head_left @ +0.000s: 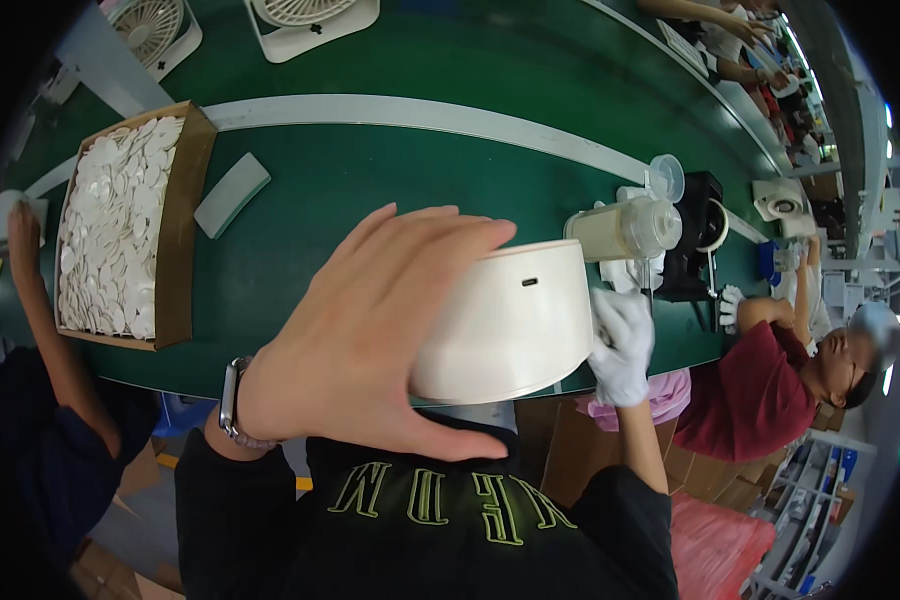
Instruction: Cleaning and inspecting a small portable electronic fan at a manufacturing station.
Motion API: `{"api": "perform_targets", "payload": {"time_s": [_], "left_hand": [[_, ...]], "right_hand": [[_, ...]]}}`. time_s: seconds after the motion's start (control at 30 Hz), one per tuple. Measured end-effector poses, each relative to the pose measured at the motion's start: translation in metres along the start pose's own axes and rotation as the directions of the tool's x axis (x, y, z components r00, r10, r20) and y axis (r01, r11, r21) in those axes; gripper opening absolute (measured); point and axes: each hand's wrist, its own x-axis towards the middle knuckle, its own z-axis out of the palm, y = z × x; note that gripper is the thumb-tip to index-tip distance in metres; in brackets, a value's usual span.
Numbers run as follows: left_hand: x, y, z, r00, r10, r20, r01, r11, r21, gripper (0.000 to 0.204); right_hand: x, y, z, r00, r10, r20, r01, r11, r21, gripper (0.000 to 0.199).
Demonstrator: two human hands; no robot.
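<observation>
In front of my body, a glossy white round plastic housing is held up on its side, with a small dark oblong port in its wall. My bare left hand, a watch on its wrist, wraps round the left end, with fingers over the top and thumb below. My right hand, in a white glove, is closed at the right rim. Its fingertips are partly hidden by the housing, so whatever else they hold cannot be made out. Just beyond stands a clear bottle of pale liquid.
A cardboard box of white discs stands left on the green table, beside a pale block. White fans are at the back. A black fixture stands right. Co-workers sit on both sides; one wears a red shirt.
</observation>
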Motion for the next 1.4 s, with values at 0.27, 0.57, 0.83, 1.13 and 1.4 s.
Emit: {"api": "perform_targets", "payload": {"time_s": [0.27, 0.57, 0.83, 1.13, 1.4], "left_hand": [[0.003, -0.014, 0.019, 0.988, 0.036, -0.149, -0.063, 0.981, -0.183, 0.076], [0.008, -0.027, 0.031, 0.957, 0.037, -0.289, -0.154, 0.907, -0.393, 0.059], [0.010, -0.035, 0.031, 0.970, -0.006, -0.242, -0.107, 0.885, -0.452, 0.054], [0.018, -0.025, 0.038, 0.967, 0.067, -0.247, -0.174, 0.879, -0.445, 0.054], [0.015, -0.032, 0.038, 0.978, 0.058, -0.202, -0.142, 0.889, -0.434, 0.051]], "right_hand": [[0.115, -0.073, -0.071, 0.874, -0.473, 0.113, 0.439, 0.867, 0.236, 0.057], [0.153, -0.072, -0.072, 0.670, -0.643, 0.371, 0.366, 0.721, 0.589, 0.043], [0.157, -0.077, -0.088, 0.671, -0.592, 0.447, 0.529, 0.804, 0.270, 0.037], [0.140, -0.078, -0.078, 0.822, -0.451, 0.347, 0.303, 0.863, 0.404, 0.031], [0.157, -0.071, -0.075, 0.753, -0.529, 0.391, 0.357, 0.828, 0.433, 0.035]]}}
